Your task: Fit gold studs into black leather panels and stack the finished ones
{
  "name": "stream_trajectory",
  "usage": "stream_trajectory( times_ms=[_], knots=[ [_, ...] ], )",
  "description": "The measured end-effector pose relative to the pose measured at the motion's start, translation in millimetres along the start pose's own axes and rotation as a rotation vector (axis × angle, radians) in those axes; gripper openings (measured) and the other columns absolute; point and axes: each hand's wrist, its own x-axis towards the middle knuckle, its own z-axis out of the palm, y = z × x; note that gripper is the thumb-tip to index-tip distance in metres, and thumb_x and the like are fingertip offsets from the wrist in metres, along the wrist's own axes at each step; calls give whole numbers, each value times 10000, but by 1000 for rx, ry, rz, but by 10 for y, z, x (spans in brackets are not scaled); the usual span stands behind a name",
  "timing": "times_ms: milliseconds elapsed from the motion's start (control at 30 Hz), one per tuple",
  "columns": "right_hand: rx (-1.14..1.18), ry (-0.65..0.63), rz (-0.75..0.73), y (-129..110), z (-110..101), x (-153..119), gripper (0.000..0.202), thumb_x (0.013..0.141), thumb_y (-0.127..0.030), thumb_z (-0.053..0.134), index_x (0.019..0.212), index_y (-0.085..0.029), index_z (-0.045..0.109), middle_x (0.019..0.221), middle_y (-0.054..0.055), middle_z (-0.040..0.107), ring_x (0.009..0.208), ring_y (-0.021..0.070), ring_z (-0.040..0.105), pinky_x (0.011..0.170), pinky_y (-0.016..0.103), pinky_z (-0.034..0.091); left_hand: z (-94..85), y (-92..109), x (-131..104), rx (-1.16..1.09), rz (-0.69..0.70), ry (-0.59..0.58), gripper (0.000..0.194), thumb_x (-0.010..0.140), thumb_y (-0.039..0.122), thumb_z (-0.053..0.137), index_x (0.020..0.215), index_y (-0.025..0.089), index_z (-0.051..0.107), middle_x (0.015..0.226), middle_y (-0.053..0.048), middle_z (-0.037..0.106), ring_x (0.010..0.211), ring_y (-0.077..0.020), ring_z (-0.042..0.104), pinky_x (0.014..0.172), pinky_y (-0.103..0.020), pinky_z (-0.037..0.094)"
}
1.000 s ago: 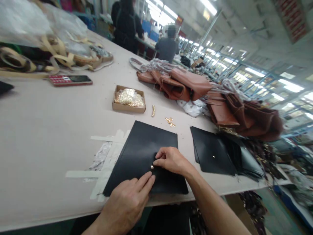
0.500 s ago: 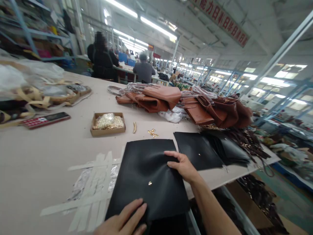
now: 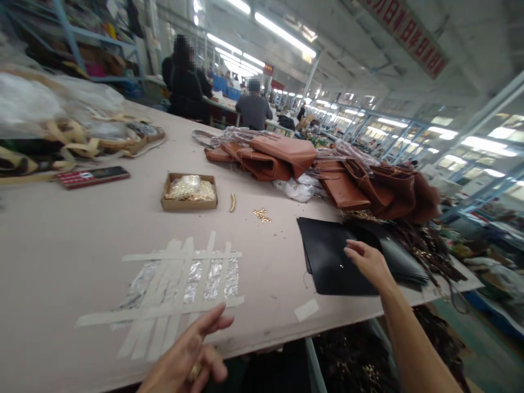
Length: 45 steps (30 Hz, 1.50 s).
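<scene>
My right hand [image 3: 366, 265] is over a black leather panel [image 3: 327, 275], its fingers stretched out with nothing visible in them. I cannot tell whether the fingertips touch the leather. On that panel shows a small bright metal fitting [image 3: 341, 266]. My left hand [image 3: 190, 349] is at the table's front edge, its index finger extended and the other fingers curled. A small gold metal piece [image 3: 195, 372] shows between the curled fingers and the palm. Beyond the hands, loose gold fittings [image 3: 262, 215] and a short curved row of gold pieces [image 3: 233, 202] lie on the table.
An open cardboard box [image 3: 189, 205] holds bagged gold pieces. Pale tape strips [image 3: 159, 316] cross silvery film on the table [image 3: 82, 245]. Brown leather bags [image 3: 282, 150] are heaped at the back, with a phone [image 3: 94, 177] at left. More black panels [image 3: 403, 256] and dark straps [image 3: 429, 245] lie right.
The black panel that lay in front of me is gone from there, baring tape and table. My right hand has moved right over the other black panels. My left hand has lifted, turning its palm into view.
</scene>
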Motion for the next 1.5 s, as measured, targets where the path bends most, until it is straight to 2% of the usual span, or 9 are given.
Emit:
stream_trajectory(
  times_ms=[33,167,300,433,500,633,833,1033,1500],
  knots=[
    [30,-73,-48,-71,187,-179,415,817,-375,634,1156,-143,689,1048,119,740,991,264,690,917,402,526,43,135,-13,-82,-15,111,540,1011,527,159,1403,353,486,1268,-88,670,630,-142,672,438,-234,481],
    [157,-318,-396,-651,806,-1031,310,864,-400,650,1110,-219,701,1051,88,737,939,236,691,868,359,541,142,530,-4,-183,-102,89,571,1025,490,70,1502,284,307,1468,-124,483,975,-176,679,688,-291,533],
    [231,-555,-803,-1349,1108,-1693,210,926,-230,584,1117,-272,660,1026,45,712,896,194,661,803,323,534,66,506,-57,-158,-106,60,558,1029,463,-29,1540,335,152,1580,-92,325,1127,-174,631,816,-326,539],
    [249,-708,-967,-1733,1328,-1998,273,941,-148,533,1160,-283,621,1019,26,704,919,196,633,802,345,519,-42,406,-165,-193,-76,81,533,1043,495,77,1553,343,106,1634,-44,219,1422,-205,375,1054,-399,465],
    [252,-705,-986,-1801,1429,-2059,279,939,-128,524,1165,-265,611,1039,36,699,929,200,628,800,347,518,-84,408,-202,-217,-54,97,552,1043,508,147,1560,321,97,1649,-42,166,1475,-219,271,1151,-431,366],
    [309,-666,-1001,-1842,1586,-2097,278,939,-78,476,1107,-237,629,1028,42,699,959,190,632,829,327,513,-134,470,-254,-309,-42,145,579,1027,545,236,1558,337,134,1649,-52,160,1417,-246,391,1187,-458,310],
    [348,-734,-733,-1960,1675,-2119,155,904,-180,587,1005,-256,676,927,-13,710,830,155,648,753,268,500,-185,492,-317,-313,-16,222,611,990,618,279,1545,387,172,1537,-52,427,1431,-220,365,1205,-465,264],
    [334,-734,-618,-2047,1733,-2169,197,864,-163,599,988,-273,706,893,-34,717,782,139,642,738,254,489,-204,412,-325,-348,20,231,621,983,626,300,1545,396,169,1606,-20,303,1478,-220,262,1226,-449,211],
    [398,-753,-833,-2042,1778,-2058,169,899,-124,593,966,-262,665,898,-32,689,854,141,623,768,289,483,-219,469,-219,-752,47,274,619,994,611,323,1510,270,324,1599,-29,319,1471,-199,270,1232,-398,193]
  ],
)
